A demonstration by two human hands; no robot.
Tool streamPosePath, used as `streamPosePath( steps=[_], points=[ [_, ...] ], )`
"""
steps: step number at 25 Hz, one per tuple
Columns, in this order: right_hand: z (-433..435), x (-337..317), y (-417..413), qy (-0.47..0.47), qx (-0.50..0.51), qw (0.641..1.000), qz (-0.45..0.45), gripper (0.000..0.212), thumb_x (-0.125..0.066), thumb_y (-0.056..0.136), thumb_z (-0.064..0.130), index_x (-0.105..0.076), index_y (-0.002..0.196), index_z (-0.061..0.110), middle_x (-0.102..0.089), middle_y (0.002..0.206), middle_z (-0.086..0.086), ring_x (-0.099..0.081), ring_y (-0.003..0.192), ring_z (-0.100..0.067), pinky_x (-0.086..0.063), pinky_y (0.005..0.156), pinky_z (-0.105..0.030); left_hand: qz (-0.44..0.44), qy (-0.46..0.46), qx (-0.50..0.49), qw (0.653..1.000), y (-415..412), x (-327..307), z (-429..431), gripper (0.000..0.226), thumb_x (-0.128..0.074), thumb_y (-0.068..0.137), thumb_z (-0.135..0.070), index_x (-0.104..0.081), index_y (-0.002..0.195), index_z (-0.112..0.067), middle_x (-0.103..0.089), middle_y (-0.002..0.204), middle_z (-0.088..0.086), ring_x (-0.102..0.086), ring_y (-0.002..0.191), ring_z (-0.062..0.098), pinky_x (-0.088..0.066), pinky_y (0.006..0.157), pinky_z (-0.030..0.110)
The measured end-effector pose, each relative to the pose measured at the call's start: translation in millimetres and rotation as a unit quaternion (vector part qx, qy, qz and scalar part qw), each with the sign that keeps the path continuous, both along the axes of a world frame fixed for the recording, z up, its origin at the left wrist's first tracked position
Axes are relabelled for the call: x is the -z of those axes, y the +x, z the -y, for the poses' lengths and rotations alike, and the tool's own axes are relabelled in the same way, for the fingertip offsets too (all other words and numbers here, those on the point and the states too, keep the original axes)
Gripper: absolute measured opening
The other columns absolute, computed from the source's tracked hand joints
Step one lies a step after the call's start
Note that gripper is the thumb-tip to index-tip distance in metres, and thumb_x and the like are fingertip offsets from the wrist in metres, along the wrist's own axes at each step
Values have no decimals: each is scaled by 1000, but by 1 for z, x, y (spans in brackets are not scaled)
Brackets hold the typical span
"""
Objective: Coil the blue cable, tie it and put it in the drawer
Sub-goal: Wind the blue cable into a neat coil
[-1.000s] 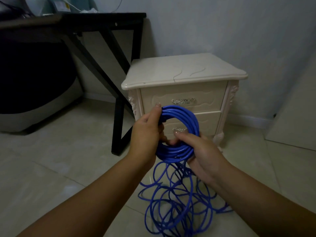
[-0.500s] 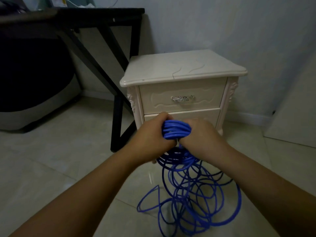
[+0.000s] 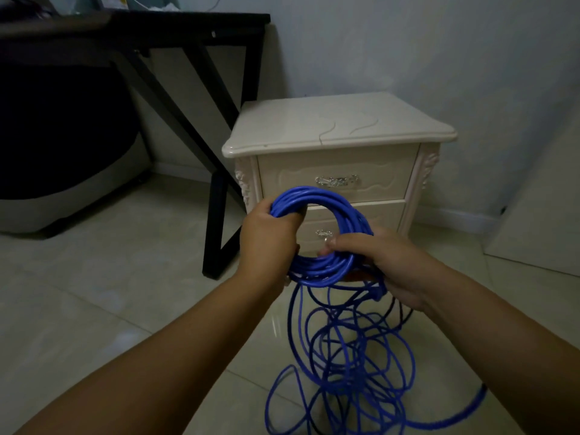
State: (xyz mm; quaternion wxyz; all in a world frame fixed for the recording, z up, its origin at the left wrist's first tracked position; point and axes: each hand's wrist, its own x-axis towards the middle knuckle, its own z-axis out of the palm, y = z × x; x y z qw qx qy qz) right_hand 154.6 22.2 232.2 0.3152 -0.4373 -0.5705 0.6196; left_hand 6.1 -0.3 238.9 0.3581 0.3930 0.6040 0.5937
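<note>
I hold a round coil of blue cable [image 3: 326, 199] upright in front of a cream nightstand [image 3: 332, 127]. My left hand [image 3: 266, 237] grips the coil's left side with its fingers curled through the loop. My right hand [image 3: 386, 262] grips the lower right of the coil, thumb on top. Many loose turns of the same cable [image 3: 354, 356] hang from the coil and lie tangled on the floor below. The nightstand has two shut drawers, an upper one [image 3: 337, 182] and a lower one [image 3: 324, 232], each with a metal handle.
A black desk [image 3: 201, 20] with slanted legs stands left of the nightstand. A dark rounded object with a grey base [image 3: 62, 171] sits under it. A pale board [image 3: 546, 215] leans at the right. The floor is glossy beige tile.
Both hands came together low and bunched the cable half a second ago, then spread apart again. The coil stands open as a ring once more, with another turn added.
</note>
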Motion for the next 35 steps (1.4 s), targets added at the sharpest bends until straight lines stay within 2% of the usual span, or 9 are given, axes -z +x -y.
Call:
streamPosePath(
  steps=[7, 10, 13, 15, 18, 22, 28, 32, 35],
  points=[
    [-11, -1, 3, -129, 84, 963, -222, 9, -53, 90, 8, -54, 81, 9, -44, 49, -2, -58, 78, -32, -53, 84, -37, 134, -55, 171, 975, 4, -4, 5, 27, -65, 88, -35, -60, 101, -12, -61, 71, 7, -68, 69, 27, -54, 72, 40],
    [-14, -7, 12, -151, 105, 942, -281, 5, -50, 89, 5, -55, 92, 7, -37, 50, -1, -59, 91, -33, -58, 74, -35, -10, 29, 163, 986, 6, 0, 15, 49, -50, 82, -57, -59, 111, -19, -67, 100, 2, -68, 92, 14, -55, 79, 27],
    [-15, -13, 17, -172, 138, 916, -335, 13, -49, 90, 3, -58, 100, 5, -37, 50, 1, -67, 64, -20, -55, 79, -37, -251, 218, 64, 941, 8, 13, 27, 24, -57, 89, -40, -56, 103, -21, -53, 102, -12, -57, 96, 6, -48, 79, 14],
    [-17, -11, 20, -192, 170, 899, -354, 8, -50, 88, 4, -55, 84, 10, -38, 50, 3, -50, 50, -10, -53, 76, -33, -322, 205, 99, 919, 14, 15, 29, 5, -53, 88, -26, -55, 87, -21, -53, 93, -10, -55, 85, 5, -47, 71, 12],
    [-24, -4, 23, -222, 208, 874, -378, 18, -54, 84, 3, -48, 70, 14, -42, 55, 3, -46, 57, -11, -50, 84, -30, -187, -7, 170, 967, 21, 14, 23, 11, -55, 91, -15, -65, 86, -17, -68, 90, 4, -60, 67, 4, -50, 66, 17],
    [-23, -3, 21, -242, 198, 849, -427, 19, -60, 71, 1, -49, 63, 13, -45, 62, 1, -52, 75, -18, -45, 101, -41, 32, -162, 246, 955, 22, 17, 7, 26, -47, 93, 1, -67, 109, -3, -69, 113, 16, -64, 110, 27, -51, 96, 36],
    [-8, -15, 14, -189, 149, 899, -365, 20, -48, 85, 2, -45, 67, 11, -40, 52, 0, -53, 44, -12, -57, 58, -31, 360, -117, 269, 886, 27, 14, -7, 49, -29, 81, 17, -61, 112, -4, -66, 101, 13, -64, 77, 16, -53, 88, 37],
    [-13, -17, 22, -169, 238, 871, -394, 18, -48, 92, 4, -49, 75, 11, -41, 50, 2, -59, 40, -14, -55, 73, -46, 410, -106, 210, 881, 16, 9, -13, 39, -30, 90, 15, -60, 109, -1, -69, 110, 15, -67, 99, 24, -47, 100, 40],
    [-21, -9, 32, -176, 289, 853, -397, 26, -47, 92, 5, -44, 67, 11, -44, 53, -1, -65, 52, -21, -52, 77, -61, 424, -100, 181, 882, 13, -5, -9, 34, -31, 96, 9, -61, 88, -4, -71, 102, 15, -68, 93, 23, -51, 88, 43]
  ],
)
